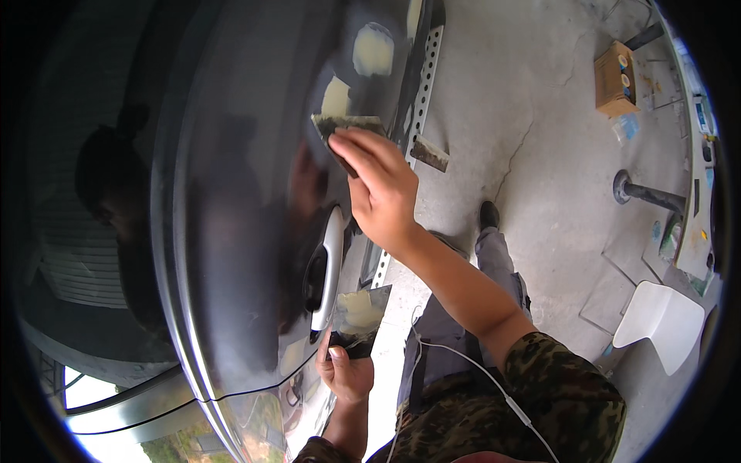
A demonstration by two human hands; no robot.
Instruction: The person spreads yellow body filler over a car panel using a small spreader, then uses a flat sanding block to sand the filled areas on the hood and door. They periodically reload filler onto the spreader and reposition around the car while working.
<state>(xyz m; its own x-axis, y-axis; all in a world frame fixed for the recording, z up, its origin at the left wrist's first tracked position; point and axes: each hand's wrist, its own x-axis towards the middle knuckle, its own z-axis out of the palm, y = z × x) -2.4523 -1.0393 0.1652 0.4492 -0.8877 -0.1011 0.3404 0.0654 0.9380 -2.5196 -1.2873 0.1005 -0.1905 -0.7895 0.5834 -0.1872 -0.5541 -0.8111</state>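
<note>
A dark car door (239, 231) with a silver handle (332, 258) fills the left side. Pale filler patches (373, 51) lie on its panel, and a smaller filler patch (336, 98) is right at the edge of a flat putty spreader (361, 122). My right hand (386, 185) grips that spreader with its blade against the panel. Below the handle, my left hand (349, 374) is closed on a flat mixing plate (361, 310) smeared with pale filler. Its thumb shows; most of its fingers are hidden.
A perforated metal strip (424, 92) runs beside the door, with a small smeared plate (430, 153) next to it. To the right are a cardboard box (611, 85), a cluttered workbench (695, 231) and a white chair (662, 324). A white cable (494, 386) hangs across my front.
</note>
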